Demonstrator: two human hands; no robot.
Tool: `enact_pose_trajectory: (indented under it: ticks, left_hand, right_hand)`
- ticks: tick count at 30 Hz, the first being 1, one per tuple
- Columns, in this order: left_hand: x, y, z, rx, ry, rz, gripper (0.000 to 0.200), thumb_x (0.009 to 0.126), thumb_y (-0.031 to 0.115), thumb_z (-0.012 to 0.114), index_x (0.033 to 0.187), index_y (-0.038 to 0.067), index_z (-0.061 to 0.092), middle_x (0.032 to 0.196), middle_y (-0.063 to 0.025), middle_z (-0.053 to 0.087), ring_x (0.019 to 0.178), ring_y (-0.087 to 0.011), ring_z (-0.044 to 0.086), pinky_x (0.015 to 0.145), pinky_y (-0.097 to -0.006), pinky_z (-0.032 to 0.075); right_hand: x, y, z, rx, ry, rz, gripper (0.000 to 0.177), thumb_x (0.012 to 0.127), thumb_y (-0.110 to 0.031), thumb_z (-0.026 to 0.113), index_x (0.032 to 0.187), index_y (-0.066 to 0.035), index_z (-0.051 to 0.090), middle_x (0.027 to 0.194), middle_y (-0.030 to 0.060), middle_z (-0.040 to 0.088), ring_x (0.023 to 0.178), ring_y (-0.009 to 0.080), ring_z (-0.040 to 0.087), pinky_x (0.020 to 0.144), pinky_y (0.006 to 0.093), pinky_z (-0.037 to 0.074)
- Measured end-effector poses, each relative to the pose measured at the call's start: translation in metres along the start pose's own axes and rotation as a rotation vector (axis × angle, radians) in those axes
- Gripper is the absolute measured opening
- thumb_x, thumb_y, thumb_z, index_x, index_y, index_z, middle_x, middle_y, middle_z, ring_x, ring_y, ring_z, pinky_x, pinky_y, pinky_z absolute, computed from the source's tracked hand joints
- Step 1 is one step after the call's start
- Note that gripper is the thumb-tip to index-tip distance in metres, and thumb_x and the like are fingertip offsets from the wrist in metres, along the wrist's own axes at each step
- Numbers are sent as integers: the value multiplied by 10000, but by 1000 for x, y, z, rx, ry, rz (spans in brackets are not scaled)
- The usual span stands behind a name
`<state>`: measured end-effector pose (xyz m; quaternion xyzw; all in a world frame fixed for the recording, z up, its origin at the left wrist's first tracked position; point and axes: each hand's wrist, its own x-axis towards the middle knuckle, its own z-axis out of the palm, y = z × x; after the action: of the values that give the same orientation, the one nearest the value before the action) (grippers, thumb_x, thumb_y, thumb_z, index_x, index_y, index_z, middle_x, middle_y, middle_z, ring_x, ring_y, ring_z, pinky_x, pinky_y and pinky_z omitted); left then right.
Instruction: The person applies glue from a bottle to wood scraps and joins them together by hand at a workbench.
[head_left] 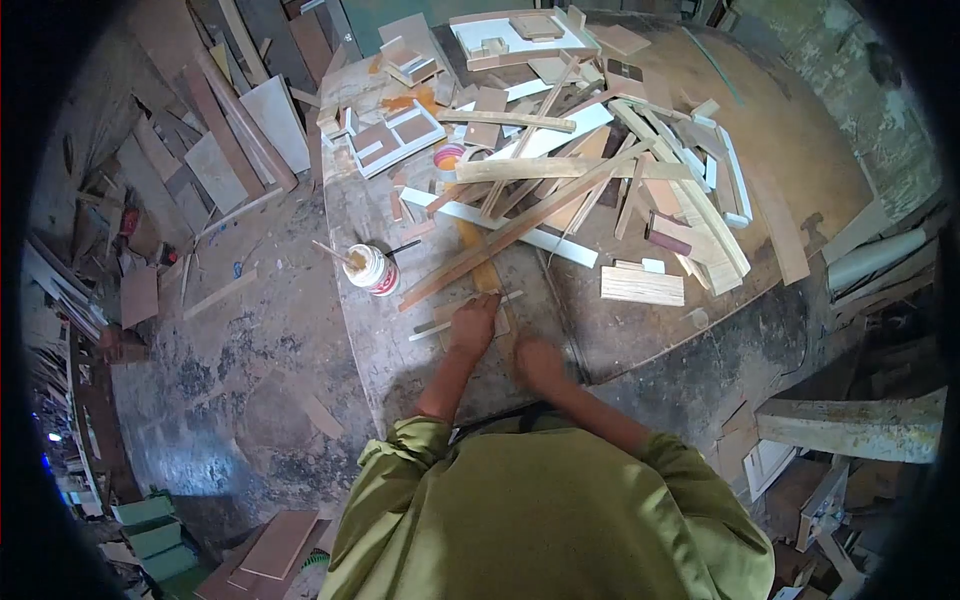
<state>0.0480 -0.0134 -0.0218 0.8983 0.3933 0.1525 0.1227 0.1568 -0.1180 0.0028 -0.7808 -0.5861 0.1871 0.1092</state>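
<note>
My left hand (474, 322) is closed, its fingers curled over a thin pale wooden strip (428, 331) near the front of the worktable. The strip shows on both sides of the hand, and a small flat wooden piece (502, 322) lies partly hidden underneath. My right hand (538, 362) is close by on the right, low over the table. It is smeared by motion, so its fingers cannot be made out. A white glue tub (378, 272) with a stick in it stands left of my hands. Just beyond them lies a long brown wooden batten (450, 273).
Scrap battens and white strips (520, 228) are heaped across the middle of the worktable (360, 330). A white-framed panel (398, 137) and a shallow white tray (520, 38) lie farther back. A pale wooden block (642, 287) sits at right. Boards (275, 125) lean at left.
</note>
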Motion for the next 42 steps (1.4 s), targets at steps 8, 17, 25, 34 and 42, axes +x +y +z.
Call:
enact_pose_trajectory:
  ticks: [8,17,25,34,42]
  left_hand:
    - [0,-5,5,-26,38,37,266,768,86,513,1030,75,558,891,-99,596,781,-275,606,643,-381,502]
    - [0,-6,6,-1,74,55,279,744,75,522,1020,70,556,872,-93,586,770,-278,600,639,-386,502]
    - [0,-3,3,-6,75,51,283,744,69,516,1024,78,559,875,-89,585,775,-268,602,635,-387,499]
    - [-1,-7,10,15,54,40,269,758,77,506,1023,80,556,892,-83,587,779,-256,603,634,-377,504]
    - [-7,-2,6,42,105,138,266,748,82,514,1011,82,554,897,-81,587,771,-256,597,638,-367,503]
  right_hand:
    - [47,4,20,8,146,-141,155,799,-121,481,889,-1,522,725,214,615,678,356,630,607,459,494]
    - [-11,7,6,68,-48,19,167,786,-110,481,896,8,525,717,188,622,659,340,630,593,462,489]
    - [38,9,26,-14,109,-103,186,818,-128,449,902,2,553,693,189,627,619,327,637,555,439,508]
    - [22,8,24,-92,-8,-69,180,800,-139,473,887,4,542,722,184,638,636,320,643,566,448,507]
    - [21,0,4,-95,19,-54,174,794,-127,469,877,-1,555,739,188,636,678,325,642,571,424,511]
